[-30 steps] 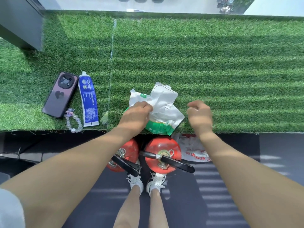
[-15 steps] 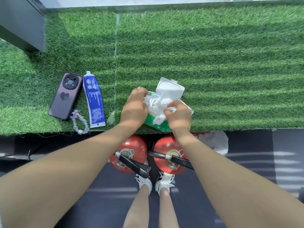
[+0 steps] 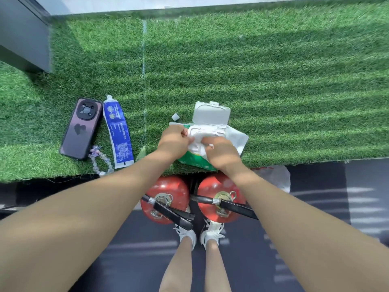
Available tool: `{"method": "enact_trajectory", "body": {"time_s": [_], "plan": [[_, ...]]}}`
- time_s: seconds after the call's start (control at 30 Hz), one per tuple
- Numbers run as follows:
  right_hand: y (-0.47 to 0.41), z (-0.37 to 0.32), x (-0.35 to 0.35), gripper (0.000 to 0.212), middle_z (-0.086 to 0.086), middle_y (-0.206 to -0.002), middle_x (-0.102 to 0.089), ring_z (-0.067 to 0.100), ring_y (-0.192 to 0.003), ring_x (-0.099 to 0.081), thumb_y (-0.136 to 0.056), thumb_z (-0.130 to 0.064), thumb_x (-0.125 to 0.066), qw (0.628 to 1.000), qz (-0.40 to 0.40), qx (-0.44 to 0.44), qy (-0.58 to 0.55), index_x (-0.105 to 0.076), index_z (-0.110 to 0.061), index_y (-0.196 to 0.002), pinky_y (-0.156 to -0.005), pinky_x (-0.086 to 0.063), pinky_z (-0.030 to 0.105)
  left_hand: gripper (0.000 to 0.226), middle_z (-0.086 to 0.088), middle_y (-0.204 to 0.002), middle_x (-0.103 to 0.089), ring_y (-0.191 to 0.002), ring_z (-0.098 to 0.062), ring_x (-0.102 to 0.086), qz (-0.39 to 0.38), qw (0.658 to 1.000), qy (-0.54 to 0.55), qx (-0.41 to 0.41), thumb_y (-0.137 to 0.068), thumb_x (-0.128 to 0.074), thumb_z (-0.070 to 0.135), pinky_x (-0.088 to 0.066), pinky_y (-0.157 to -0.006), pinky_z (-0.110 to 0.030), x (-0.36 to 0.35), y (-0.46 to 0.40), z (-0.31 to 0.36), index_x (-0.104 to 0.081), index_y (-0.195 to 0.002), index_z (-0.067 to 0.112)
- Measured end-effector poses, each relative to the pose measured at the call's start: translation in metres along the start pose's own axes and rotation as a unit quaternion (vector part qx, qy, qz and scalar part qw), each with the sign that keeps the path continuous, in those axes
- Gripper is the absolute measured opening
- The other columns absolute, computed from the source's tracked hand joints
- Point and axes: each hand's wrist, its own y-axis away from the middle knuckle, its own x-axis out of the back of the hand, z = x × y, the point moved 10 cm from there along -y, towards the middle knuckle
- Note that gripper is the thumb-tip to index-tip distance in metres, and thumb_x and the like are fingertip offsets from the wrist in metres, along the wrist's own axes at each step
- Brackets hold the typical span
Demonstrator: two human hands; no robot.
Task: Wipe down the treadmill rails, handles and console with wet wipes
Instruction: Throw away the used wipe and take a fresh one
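Lower centre of frame: two red fire extinguishers (image 3: 166, 199) stood on the floor under the counter (image 3: 273, 91) edge, nearest the feet.

Centre: both hands were on the pack of wet wipes (image 3: 210, 138), which lay at the counter's front edge. A second ago the right hand (image 3: 223, 153) was off to the side holding nothing; it had since closed in on the pack opening and pinched a white wipe (image 3: 195, 147). The left hand (image 3: 175, 140) had stayed on the pack, gripping its left side.

The lid (image 3: 211, 114) stood flipped open toward the far side. Contents: white wipes bunched at the opening; how many remained, cannot tell.

Judgement: a wipe was being drawn; no treadmill in view, no wiping begun.

Left of frame: tube (image 3: 117, 131), then phone (image 3: 79, 128).
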Motion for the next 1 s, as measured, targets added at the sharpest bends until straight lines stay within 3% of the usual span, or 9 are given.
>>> {"method": "enact_trajectory", "body": {"time_s": [0.1, 0.2, 0.4, 0.53, 0.63, 0.7, 0.8, 0.9, 1.0], "plan": [[0.036, -0.007, 0.031, 0.034, -0.001, -0.125, -0.059, 0.021, -0.107, -0.058, -0.091, -0.028, -0.057, 0.983, 0.16, 0.067, -0.056, -0.058, -0.022, -0.124, -0.088, -0.042, 0.031, 0.016, -0.006, -0.073, -0.053, -0.072, -0.021, -0.048, 0.009, 0.999, 0.019, 0.03, -0.091, -0.062, 0.016, -0.033, -0.063, -0.025, 0.009, -0.001, 0.0, -0.057, -0.079, 0.007], [0.05, -0.009, 0.02, 0.043, 0.001, -0.127, -0.049, 0.024, -0.103, -0.058, -0.088, -0.035, -0.062, 0.986, 0.142, 0.081, 0.038, -0.051, -0.023, -0.128, -0.085, -0.043, 0.036, 0.022, -0.003, -0.073, -0.052, -0.074, -0.02, -0.049, -0.002, 0.999, -0.002, 0.04, -0.092, -0.061, 0.02, -0.034, -0.064, -0.025, 0.009, -0.001, 0.007, -0.051, -0.074, 0.013], [0.024, -0.022, 0.051, 0.023, 0.001, -0.113, -0.067, 0.024, -0.101, -0.061, -0.093, -0.017, -0.053, 0.979, 0.202, 0.017, 0.028, -0.066, -0.026, -0.11, -0.079, -0.043, 0.03, 0.027, 0.0, -0.064, -0.046, -0.059, -0.015, -0.043, -0.017, 1.0, 0.001, 0.017, -0.091, -0.062, 0.017, -0.033, -0.05, -0.025, 0.004, 0.002, 0.009, -0.048, -0.068, 0.014], [0.017, -0.038, 0.024, 0.032, 0.003, -0.121, -0.061, 0.025, -0.11, -0.057, -0.096, -0.013, -0.044, 0.975, 0.096, 0.067, 0.189, -0.062, -0.026, -0.119, -0.082, -0.043, 0.029, 0.03, 0.0, -0.061, -0.046, -0.055, -0.016, -0.043, -0.012, 0.998, 0.037, 0.04, -0.09, -0.063, 0.015, -0.035, -0.048, -0.024, 0.004, 0.004, 0.001, -0.047, -0.064, 0.016], [0.014, -0.019, 0.014, 0.05, 0.007, -0.127, -0.057, 0.028, -0.113, -0.056, -0.093, -0.004, -0.038, 0.97, 0.011, 0.031, 0.242, -0.051, -0.032, -0.133, -0.085, -0.045, 0.031, 0.024, -0.002, -0.064, -0.053, -0.063, -0.021, -0.053, -0.012, 0.997, 0.057, 0.047, -0.088, -0.066, 0.015, -0.042, -0.056, -0.024, -0.002, 0.007, -0.005, -0.054, -0.067, 0.014], [0.015, -0.019, 0.019, 0.049, 0.004, -0.126, -0.058, 0.028, -0.109, -0.059, -0.092, -0.002, -0.041, 0.966, 0.035, 0.041, 0.254, -0.053, -0.03, -0.131, -0.083, -0.048, 0.033, 0.026, -0.003, -0.067, -0.055, -0.07, -0.022, -0.056, -0.002, 0.996, 0.055, 0.066, -0.089, -0.065, 0.017, -0.045, -0.063, -0.027, -0.002, 0.006, -0.009, -0.052, -0.066, 0.015], [0.028, -0.04, 0.036, 0.033, -0.002, -0.125, -0.053, 0.031, -0.089, -0.063, -0.095, -0.01, -0.047, 0.958, 0.154, 0.125, 0.206, -0.057, -0.024, -0.122, -0.065, -0.046, 0.033, 0.025, -0.005, -0.071, -0.052, -0.07, -0.021, -0.051, 0.0, 0.996, 0.058, 0.072, -0.089, -0.065, 0.017, -0.042, -0.066, -0.027, -0.002, 0.003, -0.008, -0.049, -0.069, 0.015], [0.026, -0.048, 0.024, 0.028, -0.001, -0.122, -0.05, 0.03, -0.087, -0.06, -0.093, -0.01, -0.048, 0.952, 0.131, 0.166, 0.223, -0.057, -0.022, -0.117, -0.058, -0.039, 0.031, 0.026, -0.004, -0.066, -0.047, -0.068, -0.021, -0.046, -0.006, 0.994, 0.077, 0.078, -0.089, -0.065, 0.016, -0.039, -0.063, -0.025, -0.003, 0.003, -0.005, -0.047, -0.069, 0.016], [0.01, -0.027, 0.02, 0.021, 0.002, -0.11, -0.056, 0.028, -0.095, -0.06, -0.093, -0.013, -0.046, 0.958, 0.105, 0.098, 0.25, -0.062, -0.017, -0.107, -0.064, -0.039, 0.028, 0.022, -0.008, -0.07, -0.056, -0.071, -0.025, -0.058, -0.015, 0.99, 0.115, 0.077, -0.087, -0.067, 0.013, -0.054, -0.074, -0.033, -0.007, 0.005, -0.005, -0.052, -0.07, 0.013]]}}
